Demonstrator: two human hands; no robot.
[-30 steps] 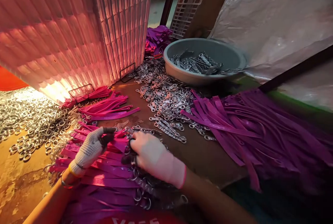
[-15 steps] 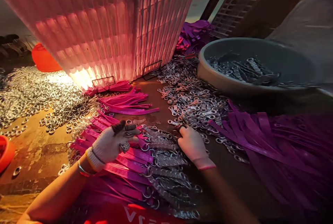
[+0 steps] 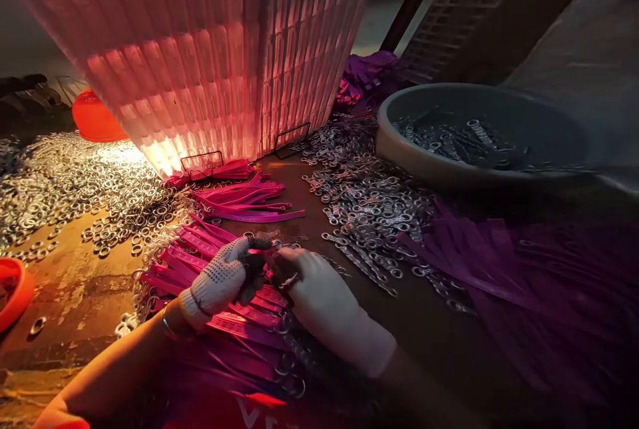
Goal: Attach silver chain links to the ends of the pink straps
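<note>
Gloved left hand (image 3: 222,279) and right hand (image 3: 319,296) meeting fingertip to fingertip, both pinched shut on a small metal clip (image 3: 289,281), over pink straps (image 3: 210,263) at 6 o'clock, loose rings (image 3: 74,183) at 9 o'clock, grey basin (image 3: 399,149) at 2 o'clock.

gloved hands (image 3: 279,283), pink straps (image 3: 200,259), metal rings (image 3: 364,203)
</note>
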